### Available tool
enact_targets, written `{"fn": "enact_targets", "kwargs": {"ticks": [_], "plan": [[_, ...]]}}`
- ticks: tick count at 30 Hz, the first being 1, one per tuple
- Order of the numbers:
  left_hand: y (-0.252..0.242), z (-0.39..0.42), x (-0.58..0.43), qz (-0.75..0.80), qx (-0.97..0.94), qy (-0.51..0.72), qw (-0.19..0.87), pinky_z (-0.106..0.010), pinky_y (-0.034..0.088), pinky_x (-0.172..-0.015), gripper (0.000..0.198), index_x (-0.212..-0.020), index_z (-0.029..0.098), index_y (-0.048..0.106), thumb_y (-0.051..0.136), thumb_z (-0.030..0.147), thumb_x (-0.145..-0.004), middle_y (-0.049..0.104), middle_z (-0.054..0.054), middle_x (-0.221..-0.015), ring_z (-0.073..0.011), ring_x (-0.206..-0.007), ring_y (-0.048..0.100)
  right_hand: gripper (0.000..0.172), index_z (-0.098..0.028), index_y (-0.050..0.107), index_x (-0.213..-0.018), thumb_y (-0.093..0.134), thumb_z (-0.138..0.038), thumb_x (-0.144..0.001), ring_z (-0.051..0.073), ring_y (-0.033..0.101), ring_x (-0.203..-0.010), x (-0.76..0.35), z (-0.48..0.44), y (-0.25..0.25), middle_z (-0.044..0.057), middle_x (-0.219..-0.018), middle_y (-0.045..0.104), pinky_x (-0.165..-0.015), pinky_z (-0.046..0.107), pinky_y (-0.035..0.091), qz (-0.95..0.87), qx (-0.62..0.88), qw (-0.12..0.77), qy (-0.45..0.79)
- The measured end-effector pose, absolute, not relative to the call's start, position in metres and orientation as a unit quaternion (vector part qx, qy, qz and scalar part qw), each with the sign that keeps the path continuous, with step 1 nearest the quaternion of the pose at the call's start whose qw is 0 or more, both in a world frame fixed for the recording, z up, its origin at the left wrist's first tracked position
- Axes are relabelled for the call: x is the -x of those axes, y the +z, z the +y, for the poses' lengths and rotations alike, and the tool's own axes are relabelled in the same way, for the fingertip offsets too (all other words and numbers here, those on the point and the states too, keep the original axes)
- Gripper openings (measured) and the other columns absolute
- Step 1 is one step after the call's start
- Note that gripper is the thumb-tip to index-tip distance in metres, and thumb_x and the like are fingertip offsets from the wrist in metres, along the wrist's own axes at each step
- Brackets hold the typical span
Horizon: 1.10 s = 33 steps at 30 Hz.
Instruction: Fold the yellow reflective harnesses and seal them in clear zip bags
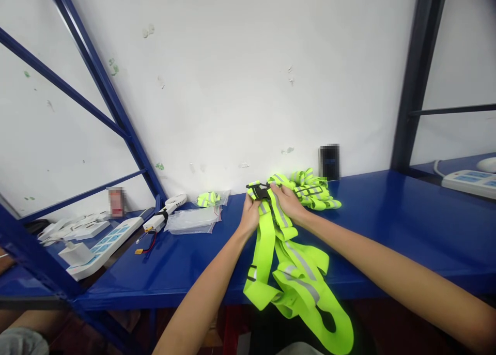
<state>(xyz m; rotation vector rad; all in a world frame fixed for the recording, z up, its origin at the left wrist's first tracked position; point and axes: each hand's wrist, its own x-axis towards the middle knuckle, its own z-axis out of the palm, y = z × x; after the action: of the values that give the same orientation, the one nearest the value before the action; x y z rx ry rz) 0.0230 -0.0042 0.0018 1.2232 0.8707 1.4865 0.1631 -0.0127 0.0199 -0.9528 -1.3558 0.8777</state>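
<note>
My left hand (250, 214) and my right hand (287, 202) are both closed on a neon yellow-green reflective strap harness (265, 241). Between them sits its black plastic buckle (261, 191), with the left hand at its left side and the right hand gripping the webbing just right of it. Silver stripes run along the straps. The loose webbing hangs down over the table's front edge in loops, and a small black slider shows on the left strap. Behind my right hand lies a heap of similar reflective straps (315, 190).
On the blue table (186, 272), clear plastic bags (191, 220) and a bagged strap bundle (208, 199) lie left of my hands. Further left are a white handheld fan (175, 202), wires (149, 243) and a power strip (106, 246). A dark blurred box (329, 162) stands against the wall.
</note>
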Motion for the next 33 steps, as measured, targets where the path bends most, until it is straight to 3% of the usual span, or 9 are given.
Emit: {"fn": "enact_targets", "kwargs": {"ticks": [3, 8, 13, 17, 21, 24, 28, 30, 33], "plan": [[0.002, -0.001, -0.020, 0.358, -0.510, 0.649, 0.437, -0.023, 0.049, -0.068, 0.023, -0.095, 0.018, 0.061, 0.064, 0.019, -0.073, 0.069, -0.002, -0.089, -0.0150, -0.077, 0.065, 0.040, -0.021, 0.049, -0.070, 0.060, -0.057, -0.083, 0.017, 0.055, -0.067, -0.173, -0.015, 0.026, 0.000, -0.067, 0.057, -0.059, 0.029, 0.045, -0.617, 0.405, 0.541, 0.403], [0.012, 0.000, 0.000, 0.378, -0.458, 0.638, 0.490, -0.023, 0.043, -0.052, 0.017, -0.086, 0.016, 0.058, 0.058, 0.019, -0.070, 0.059, 0.002, -0.058, -0.0125, -0.049, 0.056, 0.031, -0.019, 0.058, -0.079, 0.079, -0.039, -0.069, 0.020, 0.062, -0.068, -0.186, -0.026, 0.042, 0.002, -0.070, 0.064, -0.062, 0.031, 0.050, -0.696, 0.291, 0.379, 0.535], [0.010, 0.001, 0.004, 0.407, -0.474, 0.585, 0.517, -0.023, 0.038, -0.045, 0.015, -0.081, 0.016, 0.057, 0.059, 0.017, -0.067, 0.052, 0.004, -0.049, -0.0112, -0.040, 0.048, 0.025, -0.017, 0.060, -0.075, 0.074, -0.038, -0.071, 0.019, 0.060, -0.063, -0.186, -0.026, 0.044, 0.001, -0.065, 0.063, -0.056, 0.028, 0.046, -0.713, 0.308, 0.414, 0.475], [0.002, 0.001, -0.005, 0.395, -0.475, 0.585, 0.526, -0.028, 0.048, -0.058, 0.025, -0.093, 0.016, 0.059, 0.061, 0.017, -0.068, 0.064, 0.000, -0.067, -0.0162, -0.057, 0.061, 0.025, -0.017, 0.059, -0.072, 0.070, -0.039, -0.071, 0.016, 0.055, -0.058, -0.181, -0.017, 0.031, -0.001, -0.061, 0.060, -0.052, 0.025, 0.041, -0.705, 0.356, 0.479, 0.384], [-0.005, 0.000, -0.011, 0.360, -0.501, 0.590, 0.521, -0.033, 0.050, -0.082, 0.028, -0.099, 0.017, 0.060, 0.063, 0.022, -0.072, 0.070, -0.004, -0.093, -0.0210, -0.088, 0.066, 0.026, -0.016, 0.063, -0.080, 0.065, -0.042, -0.077, 0.020, 0.060, -0.068, -0.174, -0.013, 0.023, 0.003, -0.072, 0.065, -0.062, 0.029, 0.047, -0.697, 0.346, 0.513, 0.364], [-0.007, -0.003, -0.015, 0.324, -0.553, 0.567, 0.518, -0.033, 0.046, -0.093, 0.033, -0.102, 0.018, 0.061, 0.066, 0.023, -0.070, 0.069, -0.004, -0.105, -0.0225, -0.104, 0.062, 0.032, -0.015, 0.064, -0.101, 0.059, -0.042, -0.084, 0.024, 0.062, -0.083, -0.172, -0.014, 0.021, 0.008, -0.095, 0.069, -0.076, 0.035, 0.049, -0.688, 0.349, 0.559, 0.303], [-0.003, -0.013, -0.022, 0.250, -0.556, 0.562, 0.558, -0.036, 0.045, -0.096, 0.041, -0.111, 0.019, 0.061, 0.065, 0.036, -0.074, 0.069, -0.005, -0.109, -0.0245, -0.111, 0.060, 0.051, -0.020, 0.048, -0.135, 0.056, -0.031, -0.085, 0.025, 0.059, -0.103, -0.174, -0.015, 0.019, 0.010, -0.134, 0.055, -0.088, 0.037, 0.046, -0.689, 0.339, 0.610, 0.193], [0.001, -0.016, -0.025, 0.230, -0.541, 0.560, 0.584, -0.037, 0.045, -0.096, 0.048, -0.113, 0.017, 0.062, 0.061, 0.049, -0.078, 0.070, -0.007, -0.107, -0.0264, -0.111, 0.060, 0.043, -0.021, 0.055, -0.129, 0.051, -0.025, -0.086, 0.024, 0.060, -0.101, -0.175, -0.015, 0.018, 0.008, -0.127, 0.061, -0.086, 0.035, 0.046, -0.714, 0.317, 0.602, 0.166], [0.004, -0.015, -0.027, 0.246, -0.513, 0.559, 0.603, -0.037, 0.048, -0.092, 0.055, -0.109, 0.014, 0.064, 0.056, 0.060, -0.080, 0.072, -0.010, -0.099, -0.0286, -0.108, 0.062, 0.030, -0.021, 0.067, -0.107, 0.047, -0.018, -0.084, 0.019, 0.060, -0.074, -0.175, -0.018, 0.016, 0.004, -0.100, 0.069, -0.071, 0.031, 0.046, -0.738, 0.319, 0.575, 0.153]]}}
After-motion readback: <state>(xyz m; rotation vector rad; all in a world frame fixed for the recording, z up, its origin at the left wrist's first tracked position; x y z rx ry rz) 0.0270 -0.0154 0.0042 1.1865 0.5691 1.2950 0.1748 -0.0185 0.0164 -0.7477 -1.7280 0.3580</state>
